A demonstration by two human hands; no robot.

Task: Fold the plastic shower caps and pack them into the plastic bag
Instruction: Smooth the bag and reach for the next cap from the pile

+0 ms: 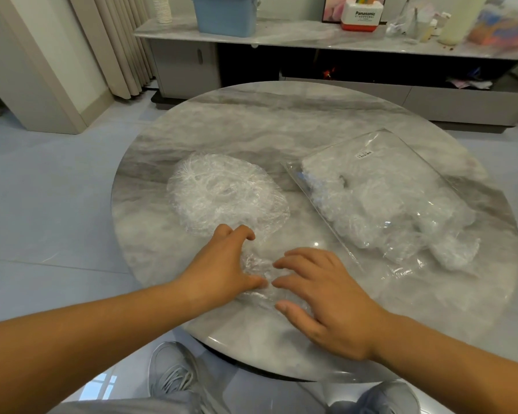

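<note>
A clear crumpled shower cap (259,274) lies on the round marble table (251,127) near its front edge. My left hand (222,264) touches its left side with curled fingers, thumb on the plastic. My right hand (320,291) rests on its right side with fingers spread and lightly bent. A loose heap of clear shower caps (225,192) sits behind my left hand. To the right lies the clear plastic bag (380,198) with folded caps inside; some spill out of its near end.
A low marble-topped cabinet (311,37) runs behind the table, carrying a blue bin (225,14), a white and red box (361,16) and bottles. Curtains hang at the left. Grey shoes (174,375) show under the table's front edge.
</note>
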